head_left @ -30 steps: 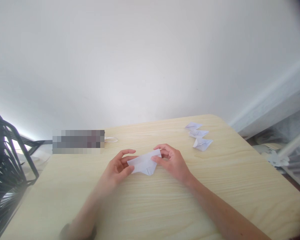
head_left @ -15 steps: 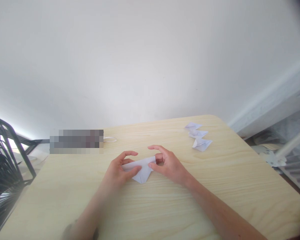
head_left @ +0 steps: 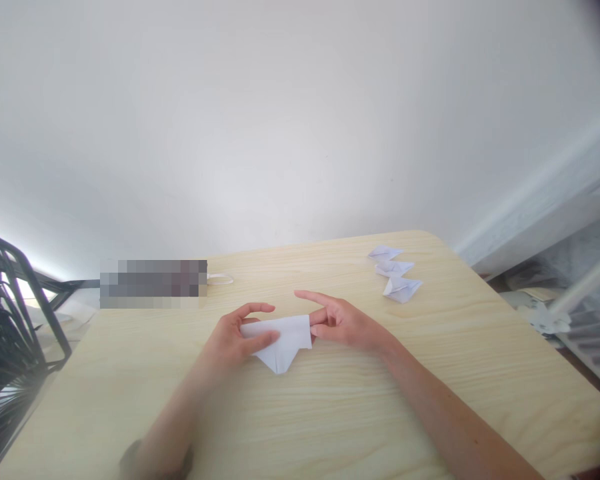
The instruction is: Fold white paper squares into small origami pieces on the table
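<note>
A folded sheet of white paper (head_left: 290, 333) is held just over the middle of the table, with a straight band along its top and a pointed flap hanging toward me. My left hand (head_left: 240, 337) grips its left end, thumb on the front and fingers behind, the index finger lifted off. At the right end, my right hand (head_left: 340, 323) pinches the paper's edge between thumb and curled fingers, its index finger stretched out above. The fingertips behind the paper are hidden.
Three folded white paper pieces (head_left: 397, 270) lie in a row at the table's back right. A blurred-out dark object (head_left: 153, 285) with a white loop (head_left: 221, 279) is at the back left. A black woven chair (head_left: 15, 320) stands left of the wooden table (head_left: 330, 420).
My right thumb has slid rightward off the front of the paper to its right edge. The paper's front face has turned more into view, with its band wider and its point lower.
</note>
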Action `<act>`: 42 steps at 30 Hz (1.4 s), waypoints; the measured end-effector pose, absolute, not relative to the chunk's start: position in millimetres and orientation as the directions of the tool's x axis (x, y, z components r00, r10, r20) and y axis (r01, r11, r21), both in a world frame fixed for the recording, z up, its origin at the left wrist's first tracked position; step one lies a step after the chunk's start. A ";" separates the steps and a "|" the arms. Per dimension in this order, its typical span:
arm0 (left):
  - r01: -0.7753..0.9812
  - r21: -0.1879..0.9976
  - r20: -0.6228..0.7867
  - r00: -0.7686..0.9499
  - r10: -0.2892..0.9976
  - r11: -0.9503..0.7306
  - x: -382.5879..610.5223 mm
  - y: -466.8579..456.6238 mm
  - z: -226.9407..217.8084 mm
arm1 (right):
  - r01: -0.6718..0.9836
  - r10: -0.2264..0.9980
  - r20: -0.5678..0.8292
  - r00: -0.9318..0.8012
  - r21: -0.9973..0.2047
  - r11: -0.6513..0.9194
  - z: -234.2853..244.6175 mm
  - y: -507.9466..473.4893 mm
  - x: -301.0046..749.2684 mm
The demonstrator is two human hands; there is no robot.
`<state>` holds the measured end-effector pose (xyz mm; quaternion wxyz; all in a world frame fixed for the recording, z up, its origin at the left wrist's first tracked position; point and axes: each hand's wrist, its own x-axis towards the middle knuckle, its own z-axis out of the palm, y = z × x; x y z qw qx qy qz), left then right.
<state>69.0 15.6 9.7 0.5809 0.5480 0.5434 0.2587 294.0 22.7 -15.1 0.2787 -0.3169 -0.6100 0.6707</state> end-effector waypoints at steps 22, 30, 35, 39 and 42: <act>0.518 0.695 0.365 0.343 0.866 -0.498 58.0 8.8 -2.9 | 0.448 0.748 0.530 -0.399 -0.599 0.664 -20.4 17.7 283.8; 0.651 0.415 0.321 0.549 0.771 -0.636 50.8 17.9 -11.0 | 0.673 0.800 0.359 -0.481 -0.433 0.599 -16.7 19.7 295.7; 0.676 0.429 0.247 0.550 0.798 -0.599 50.1 17.8 -10.6 | 0.646 0.813 0.315 -0.489 -0.496 0.581 -14.8 18.5 297.1; 0.700 0.457 0.191 0.525 0.829 -0.549 53.2 16.3 -9.3 | 0.589 0.815 0.323 -0.480 -0.570 0.573 -18.6 18.5 290.8; 0.704 0.454 0.174 0.530 0.830 -0.546 55.2 15.7 -9.0 | 0.546 0.810 0.320 -0.491 -0.612 0.572 -21.1 18.4 285.3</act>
